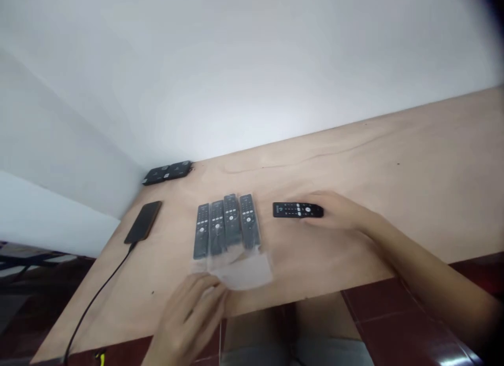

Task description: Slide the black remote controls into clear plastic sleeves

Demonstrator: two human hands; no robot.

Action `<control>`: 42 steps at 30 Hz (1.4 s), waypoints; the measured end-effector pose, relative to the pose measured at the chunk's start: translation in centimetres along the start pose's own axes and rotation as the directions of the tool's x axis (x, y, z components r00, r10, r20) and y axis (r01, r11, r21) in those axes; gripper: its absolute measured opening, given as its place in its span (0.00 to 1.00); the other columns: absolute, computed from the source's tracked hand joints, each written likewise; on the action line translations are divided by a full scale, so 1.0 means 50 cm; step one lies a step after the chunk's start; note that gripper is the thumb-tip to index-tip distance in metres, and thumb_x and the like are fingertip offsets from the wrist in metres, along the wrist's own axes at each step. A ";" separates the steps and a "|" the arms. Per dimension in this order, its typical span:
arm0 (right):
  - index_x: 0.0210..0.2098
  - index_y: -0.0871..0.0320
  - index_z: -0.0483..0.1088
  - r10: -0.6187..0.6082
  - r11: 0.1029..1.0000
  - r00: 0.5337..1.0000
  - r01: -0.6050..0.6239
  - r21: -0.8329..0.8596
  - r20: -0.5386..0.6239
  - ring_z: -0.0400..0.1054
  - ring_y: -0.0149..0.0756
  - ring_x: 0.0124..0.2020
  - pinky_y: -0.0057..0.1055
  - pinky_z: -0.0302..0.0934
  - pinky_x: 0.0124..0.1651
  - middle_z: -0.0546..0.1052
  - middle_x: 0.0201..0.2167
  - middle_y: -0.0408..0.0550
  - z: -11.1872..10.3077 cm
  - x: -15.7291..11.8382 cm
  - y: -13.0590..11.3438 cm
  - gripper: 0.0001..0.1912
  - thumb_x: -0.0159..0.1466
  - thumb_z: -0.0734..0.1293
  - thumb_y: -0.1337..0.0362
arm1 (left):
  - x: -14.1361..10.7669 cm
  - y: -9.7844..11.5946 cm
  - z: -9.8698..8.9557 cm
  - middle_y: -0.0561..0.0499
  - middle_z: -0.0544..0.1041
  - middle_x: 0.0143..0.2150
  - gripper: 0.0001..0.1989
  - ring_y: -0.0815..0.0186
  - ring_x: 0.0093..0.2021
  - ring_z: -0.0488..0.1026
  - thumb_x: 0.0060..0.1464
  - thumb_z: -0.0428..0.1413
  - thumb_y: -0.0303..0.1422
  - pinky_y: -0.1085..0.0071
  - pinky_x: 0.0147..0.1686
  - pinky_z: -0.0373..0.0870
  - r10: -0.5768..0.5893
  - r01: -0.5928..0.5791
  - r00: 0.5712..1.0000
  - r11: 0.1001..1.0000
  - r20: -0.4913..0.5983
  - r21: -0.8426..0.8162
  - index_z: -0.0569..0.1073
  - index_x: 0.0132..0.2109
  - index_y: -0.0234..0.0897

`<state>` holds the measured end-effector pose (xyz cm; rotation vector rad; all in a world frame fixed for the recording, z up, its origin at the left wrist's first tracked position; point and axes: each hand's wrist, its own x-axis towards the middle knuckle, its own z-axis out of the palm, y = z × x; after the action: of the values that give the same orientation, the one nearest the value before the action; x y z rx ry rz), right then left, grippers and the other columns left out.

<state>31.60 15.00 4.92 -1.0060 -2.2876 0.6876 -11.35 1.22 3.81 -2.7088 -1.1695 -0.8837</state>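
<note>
A black remote control [297, 210] with white buttons lies sideways in my right hand [334, 211], whose fingers are closed around its right end, low over the table. My left hand [192, 308] is near the table's front edge, fingers bent together on the edge of a clear plastic bag [250, 271]; motion blurs the fingertips. Just beyond the bag, several more black remotes [217, 227] lie side by side in a row, buttons up. Clear plastic covers at least some of them, and the bag overlaps their near ends.
On the left of the wooden table [315, 166], a dark phone [144, 221] has a black cable [96, 300] running off the front edge. Two flat black boxes [167, 173] rest at the back left corner by the white wall [252, 66]. Dark red floor tiles [397, 319] show below.
</note>
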 end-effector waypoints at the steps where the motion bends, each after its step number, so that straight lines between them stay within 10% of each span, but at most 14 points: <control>1: 0.74 0.43 0.76 0.035 0.998 0.999 -0.036 0.047 0.014 0.80 0.59 0.67 0.55 0.75 0.69 0.82 0.70 0.45 -0.004 -0.024 -0.002 0.29 0.75 0.75 0.56 | -0.020 0.017 0.016 0.44 0.88 0.49 0.19 0.52 0.48 0.88 0.69 0.60 0.21 0.57 0.49 0.88 -0.010 0.010 1.000 1.000 0.015 -0.025 0.81 0.60 0.47; 13: 0.70 0.44 0.79 0.011 0.995 0.974 -0.033 0.093 0.225 0.77 0.53 0.68 0.47 0.70 0.71 0.81 0.68 0.49 0.019 -0.149 -0.084 0.26 0.74 0.77 0.59 | 0.010 0.097 0.099 0.46 0.85 0.46 0.13 0.56 0.46 0.86 0.71 0.60 0.23 0.61 0.47 0.85 -0.177 0.166 0.984 0.937 -0.008 -0.307 0.80 0.55 0.47; 20: 0.66 0.48 0.80 0.008 1.000 0.960 -0.012 0.014 0.281 0.78 0.56 0.64 0.49 0.72 0.69 0.83 0.65 0.51 0.036 -0.143 -0.095 0.27 0.68 0.76 0.68 | 0.085 0.162 0.186 0.51 0.83 0.38 0.12 0.54 0.36 0.84 0.72 0.59 0.34 0.61 0.35 0.78 -0.451 0.489 0.872 0.807 0.189 -0.330 0.72 0.59 0.49; 42: 0.74 0.41 0.75 0.087 0.995 0.938 -0.064 -0.078 0.337 0.77 0.57 0.64 0.52 0.73 0.68 0.80 0.68 0.51 0.028 -0.168 -0.107 0.37 0.69 0.79 0.66 | 0.133 0.173 0.203 0.48 0.79 0.41 0.05 0.54 0.42 0.80 0.72 0.53 0.29 0.60 0.39 0.72 -0.458 0.537 0.843 0.743 0.282 -0.399 0.68 0.45 0.45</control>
<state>32.85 5.03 5.03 -1.0799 -2.5937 0.8812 3.09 2.15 0.25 -2.9095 -2.0337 -1.1391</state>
